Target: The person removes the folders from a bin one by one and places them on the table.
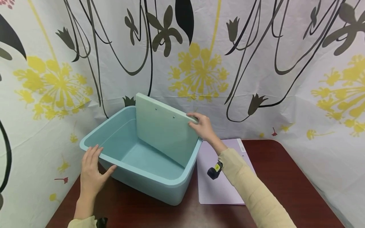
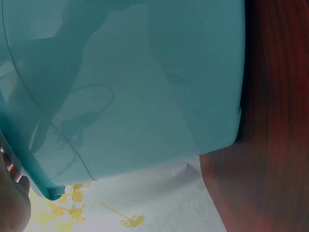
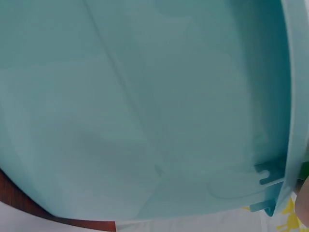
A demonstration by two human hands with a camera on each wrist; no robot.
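Observation:
A light-blue plastic tub (image 1: 148, 187) stands on the table at centre left, turned at an angle. Inside it, a pale green ring-binder-like folder (image 1: 165, 131) leans upright along the back wall, its top edge above the rim. My right hand (image 1: 203, 127) pinches that folder at its upper right corner, thumb on the near face. At the tub's front left corner, my left hand (image 1: 92, 174) rests with extended fingers over the rim and thumb spread outside. The left wrist view shows mostly the tub's outer wall (image 2: 145, 96); the right wrist view also faces its outside (image 3: 145, 111).
A lilac folder (image 1: 206, 186) with a white label lies flat on the dark red-brown table (image 1: 273, 171), right of the tub and partly under my right forearm. A patterned white cloth (image 1: 171, 79) hangs behind and along the sides.

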